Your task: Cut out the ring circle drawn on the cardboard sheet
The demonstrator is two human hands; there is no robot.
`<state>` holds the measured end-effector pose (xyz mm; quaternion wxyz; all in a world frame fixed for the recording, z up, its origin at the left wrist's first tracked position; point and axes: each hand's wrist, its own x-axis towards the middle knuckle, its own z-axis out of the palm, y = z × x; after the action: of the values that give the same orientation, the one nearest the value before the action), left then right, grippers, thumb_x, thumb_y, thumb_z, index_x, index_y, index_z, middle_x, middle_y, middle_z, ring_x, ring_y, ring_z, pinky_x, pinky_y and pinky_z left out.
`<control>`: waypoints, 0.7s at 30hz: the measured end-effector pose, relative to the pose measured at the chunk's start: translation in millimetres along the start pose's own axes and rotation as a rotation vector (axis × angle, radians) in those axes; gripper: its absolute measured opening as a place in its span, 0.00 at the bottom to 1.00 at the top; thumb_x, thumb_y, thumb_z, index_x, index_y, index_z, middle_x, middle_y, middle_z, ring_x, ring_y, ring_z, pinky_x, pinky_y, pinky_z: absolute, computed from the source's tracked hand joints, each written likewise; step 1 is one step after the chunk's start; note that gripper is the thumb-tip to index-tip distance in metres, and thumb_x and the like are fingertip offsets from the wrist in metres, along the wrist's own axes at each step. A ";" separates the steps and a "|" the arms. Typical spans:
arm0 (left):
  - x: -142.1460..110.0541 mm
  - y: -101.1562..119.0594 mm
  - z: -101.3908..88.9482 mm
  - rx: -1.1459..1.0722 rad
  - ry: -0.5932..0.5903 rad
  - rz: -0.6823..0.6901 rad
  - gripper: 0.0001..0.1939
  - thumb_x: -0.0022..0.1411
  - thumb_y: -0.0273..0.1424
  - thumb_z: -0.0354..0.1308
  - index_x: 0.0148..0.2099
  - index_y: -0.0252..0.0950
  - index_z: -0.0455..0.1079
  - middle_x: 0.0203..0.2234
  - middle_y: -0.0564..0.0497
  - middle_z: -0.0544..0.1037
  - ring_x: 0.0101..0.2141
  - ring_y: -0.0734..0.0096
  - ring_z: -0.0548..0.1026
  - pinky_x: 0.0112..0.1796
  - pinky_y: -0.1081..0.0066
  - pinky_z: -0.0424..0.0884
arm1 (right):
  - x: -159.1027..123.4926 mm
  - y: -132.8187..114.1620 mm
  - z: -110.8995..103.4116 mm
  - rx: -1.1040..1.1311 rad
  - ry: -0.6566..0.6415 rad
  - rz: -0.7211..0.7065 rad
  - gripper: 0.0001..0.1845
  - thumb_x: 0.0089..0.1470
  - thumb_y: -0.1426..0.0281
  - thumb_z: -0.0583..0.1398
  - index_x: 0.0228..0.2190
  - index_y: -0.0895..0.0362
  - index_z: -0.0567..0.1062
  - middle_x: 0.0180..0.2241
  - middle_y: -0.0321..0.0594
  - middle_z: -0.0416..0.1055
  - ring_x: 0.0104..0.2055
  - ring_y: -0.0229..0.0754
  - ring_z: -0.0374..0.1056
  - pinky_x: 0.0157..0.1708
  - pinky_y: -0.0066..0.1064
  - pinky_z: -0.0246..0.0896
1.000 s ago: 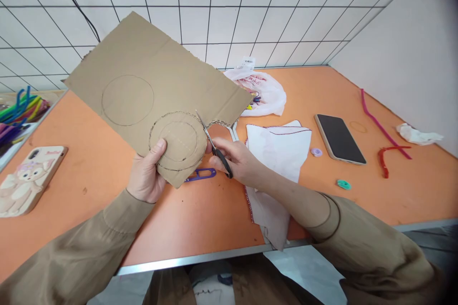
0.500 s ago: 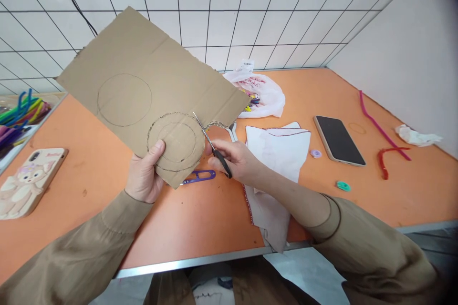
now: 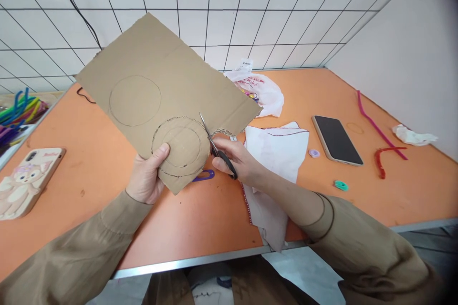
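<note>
My left hand (image 3: 148, 176) grips a large sheet of brown cardboard (image 3: 171, 76) by its near left edge, thumb on top and fingers beneath. A plain circle is drawn on the sheet's left part. Under my thumb is a double-ringed circle, partly cut round, with a ragged cut along its outline. My right hand (image 3: 236, 159) is closed around black-handled scissors (image 3: 223, 157), whose blades lie at the circle's right upper edge. A purple-handled tool (image 3: 207, 175) lies on the table, partly hidden under the cardboard.
To the right lie a white cloth (image 3: 275, 152), a black-screened phone (image 3: 337, 139), small purple (image 3: 314, 153) and green (image 3: 341, 185) coils and pipe cleaners (image 3: 381, 126). A plastic bag (image 3: 270, 95) stands behind. At left are a cased phone (image 3: 30, 183) and a tray of pipe cleaners (image 3: 21, 109).
The cardboard has shifted right and turned slightly clockwise, covering more of the purple tool. The scissors have moved a little right and down with my right hand.
</note>
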<state>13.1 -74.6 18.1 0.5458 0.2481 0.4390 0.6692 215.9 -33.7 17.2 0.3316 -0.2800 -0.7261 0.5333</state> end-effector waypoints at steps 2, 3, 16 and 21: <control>-0.2 1.3 -0.1 -0.006 0.005 0.013 0.27 0.49 0.29 0.71 0.53 0.39 0.74 0.45 0.44 0.81 0.55 0.47 0.72 0.50 0.56 0.76 | -0.2 -1.8 -0.1 -0.015 0.002 0.003 0.12 0.55 0.61 0.58 0.28 0.56 0.62 0.24 0.31 0.49 0.26 0.34 0.46 0.24 0.28 0.42; -0.4 1.9 -0.2 -0.004 0.004 0.018 0.27 0.49 0.29 0.71 0.53 0.39 0.74 0.45 0.44 0.82 0.55 0.47 0.72 0.50 0.56 0.76 | -0.4 -2.6 -0.1 -0.026 0.005 0.008 0.11 0.55 0.63 0.58 0.28 0.55 0.62 0.24 0.30 0.49 0.25 0.33 0.46 0.24 0.28 0.42; 0.1 5.3 1.1 0.021 0.047 0.018 0.22 0.46 0.30 0.72 0.46 0.36 0.77 0.44 0.42 0.82 0.55 0.44 0.71 0.54 0.53 0.71 | -0.6 -8.7 0.6 -0.141 0.077 0.123 0.11 0.53 0.66 0.59 0.24 0.56 0.62 0.18 0.27 0.51 0.22 0.31 0.47 0.23 0.27 0.43; 0.6 6.8 2.9 0.021 0.051 0.038 0.21 0.45 0.30 0.73 0.44 0.35 0.77 0.45 0.42 0.81 0.58 0.44 0.68 0.56 0.54 0.69 | 1.0 0.9 1.1 0.001 0.022 0.130 0.10 0.54 0.62 0.59 0.31 0.57 0.67 0.22 0.29 0.53 0.24 0.32 0.50 0.24 0.27 0.46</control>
<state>11.8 -73.3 25.3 0.5187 0.2452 0.4550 0.6810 214.4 -33.3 16.3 0.3044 -0.3324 -0.7024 0.5508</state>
